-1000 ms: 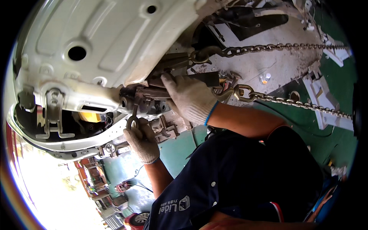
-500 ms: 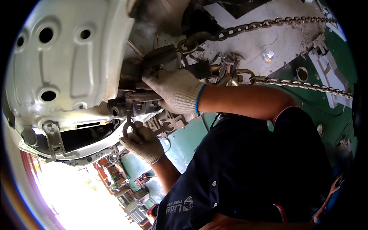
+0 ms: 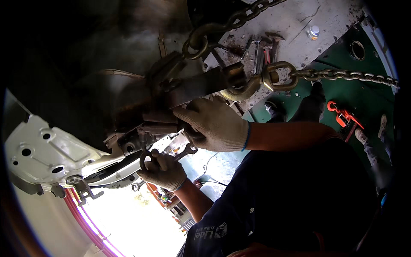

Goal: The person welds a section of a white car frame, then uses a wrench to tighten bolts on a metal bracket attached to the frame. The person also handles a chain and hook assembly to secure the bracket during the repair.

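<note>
My left hand [image 3: 165,173], in a pale knit glove, is closed around an open-ended wrench [image 3: 187,150] whose jaws stick out to the right. Its fingers also touch a metal ring [image 3: 141,162] on a shank below a dark steel clamp [image 3: 159,127]. My right hand [image 3: 220,124], gloved too, has its fingers curled round the clamp's right end; the fingertips are partly hidden. Just above lies a dark steel bar [image 3: 199,88], with a large brass-coloured hook [image 3: 246,91] at its right end. Another hook [image 3: 199,36] joins a ring at the upper middle.
Taut chains run from the hooks: one chain [image 3: 346,75] right, another [image 3: 252,10] up. A pale body panel [image 3: 36,145] stands at left. Hand tools [image 3: 259,53] and a bottle [image 3: 314,32] lie on a grey plate. Other people's feet [image 3: 276,111] and an orange tool [image 3: 342,118] are on the green floor.
The view has shifted and turned, showing more of the dark underside. My right hand has moved down off the bar, which now shows above it. My left hand keeps its hold on the wrench.
</note>
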A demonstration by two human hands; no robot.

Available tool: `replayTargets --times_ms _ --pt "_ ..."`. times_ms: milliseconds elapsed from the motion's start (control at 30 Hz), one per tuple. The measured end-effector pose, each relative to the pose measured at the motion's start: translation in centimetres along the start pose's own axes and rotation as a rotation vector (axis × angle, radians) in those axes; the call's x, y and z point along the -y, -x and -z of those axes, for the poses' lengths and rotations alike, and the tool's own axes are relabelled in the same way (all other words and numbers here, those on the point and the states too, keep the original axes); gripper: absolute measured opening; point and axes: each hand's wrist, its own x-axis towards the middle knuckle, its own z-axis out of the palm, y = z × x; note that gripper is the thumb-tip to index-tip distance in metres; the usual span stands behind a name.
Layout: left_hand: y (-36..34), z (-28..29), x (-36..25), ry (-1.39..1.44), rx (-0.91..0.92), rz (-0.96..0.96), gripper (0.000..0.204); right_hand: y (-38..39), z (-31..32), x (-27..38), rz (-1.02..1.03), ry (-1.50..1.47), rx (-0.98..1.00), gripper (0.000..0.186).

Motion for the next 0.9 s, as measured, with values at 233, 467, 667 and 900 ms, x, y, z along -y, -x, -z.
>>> replayTargets --times_ms 233,467,667,900 --pt "0.0 2.1 0.8 -0.227 -0.099 -0.093 0.053 -1.4 0.3 -1.3 0.140 -0.062 -0.069 0.073" --pt "-0.4 1.8 0.3 0.100 0.155 0.081 0.056 -1.7 0.8 0.4 0.064 -0.017 -0.074 0.071" --pt "0.4 0.7 0.1 0.083 0.068 0.075 0.056 -2.0 0.7 -1.2 0.165 -0.052 -0.037 0.061" --pt "0.1 1.9 0.5 0.015 0.092 0.042 0.056 -1.8 0.8 -1.3 0.123 -0.031 0.024 0.064"
